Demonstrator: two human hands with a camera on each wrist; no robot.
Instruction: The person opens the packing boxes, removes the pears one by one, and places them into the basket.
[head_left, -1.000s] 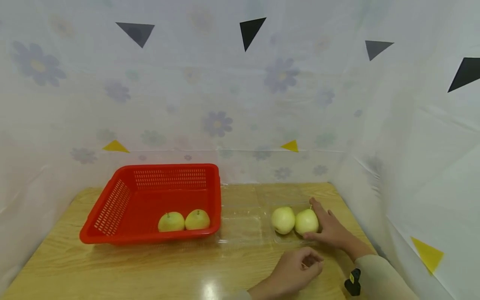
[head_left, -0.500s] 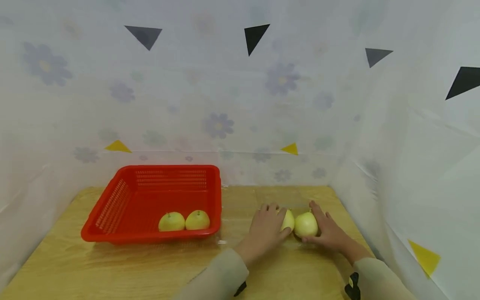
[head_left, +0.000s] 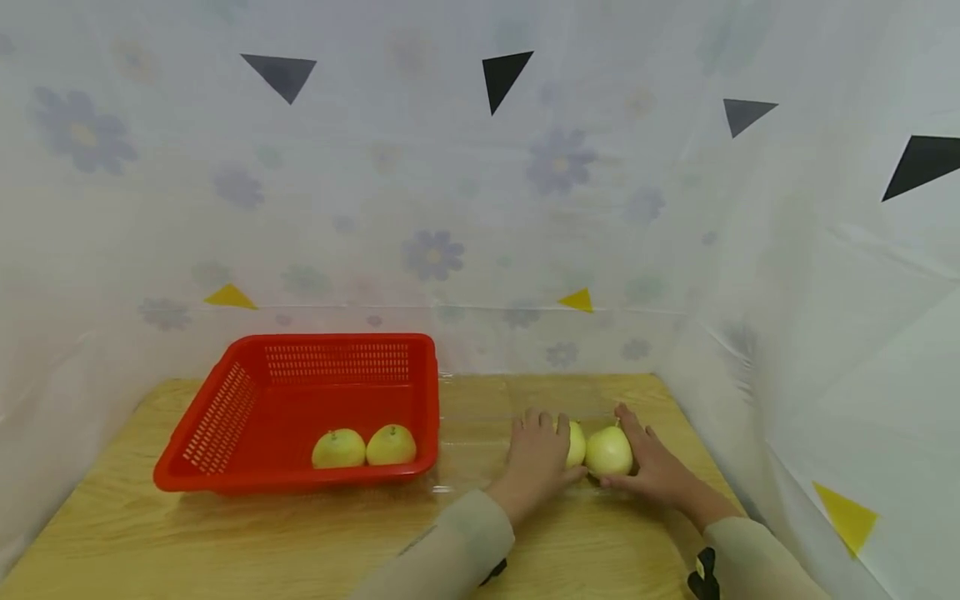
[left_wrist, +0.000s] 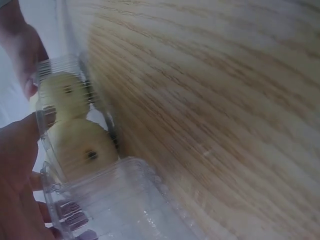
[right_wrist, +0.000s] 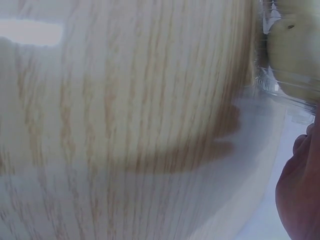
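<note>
Two pale yellow-green pears sit side by side in a clear plastic clamshell box (head_left: 480, 442) on the right of the table. My left hand (head_left: 537, 458) lies over the left pear (head_left: 577, 444), its thumb on the near side and its fingers beyond, hiding much of it. Round the outer side of the right pear (head_left: 609, 452), my right hand (head_left: 652, 468) is spread, thumb in front and fingers behind. In the left wrist view, the near pear (left_wrist: 82, 150) shows through the box wall, beside the left hand (left_wrist: 17, 170). The right wrist view catches a pear (right_wrist: 295, 60) and part of the right hand (right_wrist: 302, 185).
A red plastic basket (head_left: 300, 482) stands on the left of the wooden table (head_left: 300, 546). Inside it, two more pears (head_left: 363, 448) rest near the front wall. A patterned white sheet (head_left: 360, 192) hangs behind, and another stretch runs along the right side.
My left hand has come up from near the table's front edge and settled on the left pear. The right hand has stayed at the right pear.
</note>
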